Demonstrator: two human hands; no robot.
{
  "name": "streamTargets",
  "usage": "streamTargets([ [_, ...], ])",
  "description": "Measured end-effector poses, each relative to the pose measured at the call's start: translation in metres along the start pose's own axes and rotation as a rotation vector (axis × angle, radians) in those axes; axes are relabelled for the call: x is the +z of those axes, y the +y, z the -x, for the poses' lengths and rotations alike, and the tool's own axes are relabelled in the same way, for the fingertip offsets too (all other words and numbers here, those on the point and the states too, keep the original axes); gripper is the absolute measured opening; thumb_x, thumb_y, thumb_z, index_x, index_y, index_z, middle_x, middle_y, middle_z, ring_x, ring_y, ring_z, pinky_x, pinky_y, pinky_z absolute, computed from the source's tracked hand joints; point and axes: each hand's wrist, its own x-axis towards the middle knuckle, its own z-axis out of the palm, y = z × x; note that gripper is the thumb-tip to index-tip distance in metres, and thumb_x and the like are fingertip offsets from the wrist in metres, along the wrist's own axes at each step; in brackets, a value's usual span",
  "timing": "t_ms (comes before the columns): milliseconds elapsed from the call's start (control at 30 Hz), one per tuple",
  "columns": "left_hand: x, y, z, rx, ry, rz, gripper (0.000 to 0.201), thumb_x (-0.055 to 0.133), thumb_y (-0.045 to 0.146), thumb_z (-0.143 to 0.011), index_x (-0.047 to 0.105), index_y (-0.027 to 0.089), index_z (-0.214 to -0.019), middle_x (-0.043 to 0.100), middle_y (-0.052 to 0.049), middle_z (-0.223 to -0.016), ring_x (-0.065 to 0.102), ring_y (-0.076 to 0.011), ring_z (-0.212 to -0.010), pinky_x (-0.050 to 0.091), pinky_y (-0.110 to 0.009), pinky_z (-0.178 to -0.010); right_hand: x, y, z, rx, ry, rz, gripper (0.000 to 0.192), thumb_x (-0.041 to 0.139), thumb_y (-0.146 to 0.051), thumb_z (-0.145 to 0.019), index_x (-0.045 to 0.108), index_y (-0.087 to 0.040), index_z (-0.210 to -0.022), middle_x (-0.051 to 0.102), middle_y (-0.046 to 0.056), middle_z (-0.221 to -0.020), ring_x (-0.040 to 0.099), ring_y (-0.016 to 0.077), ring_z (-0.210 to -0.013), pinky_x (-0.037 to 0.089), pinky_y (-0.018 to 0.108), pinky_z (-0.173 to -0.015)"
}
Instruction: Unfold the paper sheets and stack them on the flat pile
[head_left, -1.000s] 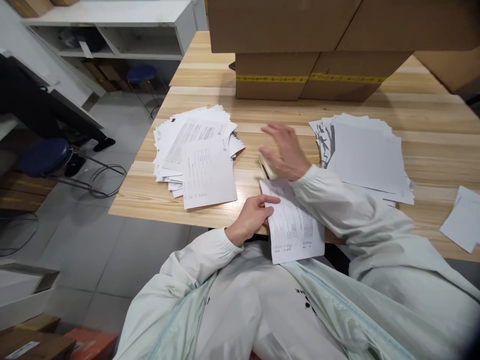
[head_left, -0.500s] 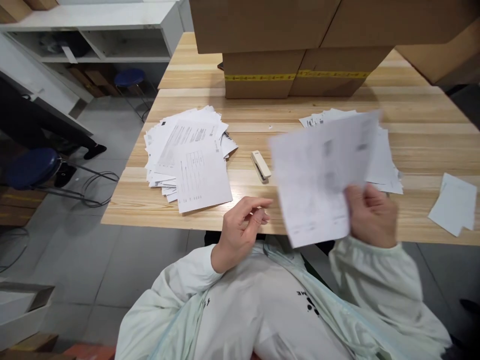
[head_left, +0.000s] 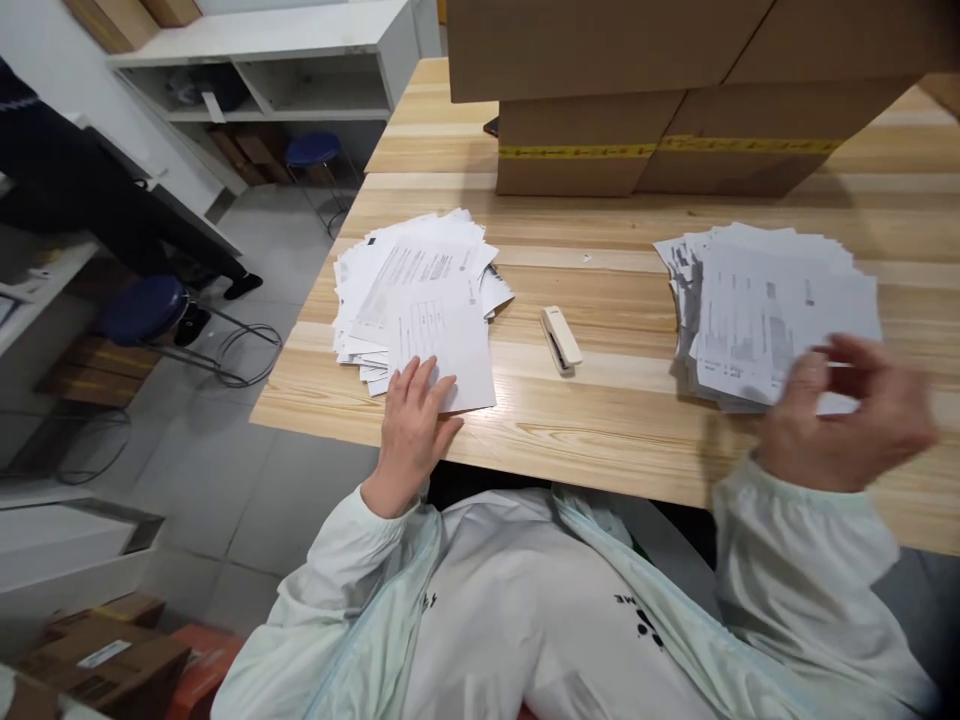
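While the left hand (head_left: 411,420) lies flat, fingers spread, on the near sheet of the left paper pile (head_left: 416,295), the right hand (head_left: 840,415) hovers blurred at the near edge of the right paper pile (head_left: 765,310), its grip loosely apart and holding nothing. Between the 2 piles a stapler (head_left: 560,339) rests on the tabletop (head_left: 600,420). Pinching only the top sheet's corner would likely lift 1 cleanly.
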Motion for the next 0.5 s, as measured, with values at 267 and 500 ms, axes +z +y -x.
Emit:
streamTargets([
  [267, 0.017, -0.025, 0.002, -0.048, -0.042, 0.117, 0.041, 0.057, 0.038, -0.095, 0.057, 0.019, -0.13, 0.064, -0.014, -0.136, 0.051, -0.0313, -0.138, 0.047, -0.051, -0.11, 0.128, -0.014, 0.023, 0.029, -0.496, -0.23, 0.043, 0.066, -0.055, -0.084, 0.066, -0.021, -0.111, 0.071, 0.01, -0.111, 0.068, 0.0222, -0.103, 0.053, 0.043, -0.096],
  [500, 0.023, -0.024, 0.005, -0.15, 0.089, 0.26, 0.021, 0.048, 0.025, -0.098, 0.069, 0.021, -0.096, 0.076, -0.008, -0.11, 0.065, -0.0254, -0.122, 0.052, -0.046, -0.105, 0.171, -0.029, 0.006, 0.321, -0.529, -0.484, 0.049, 0.07, -0.056, -0.079, 0.058, -0.022, -0.112, 0.069, 0.008, -0.103, 0.067, 0.0162, -0.086, 0.056, 0.037, -0.079],
])
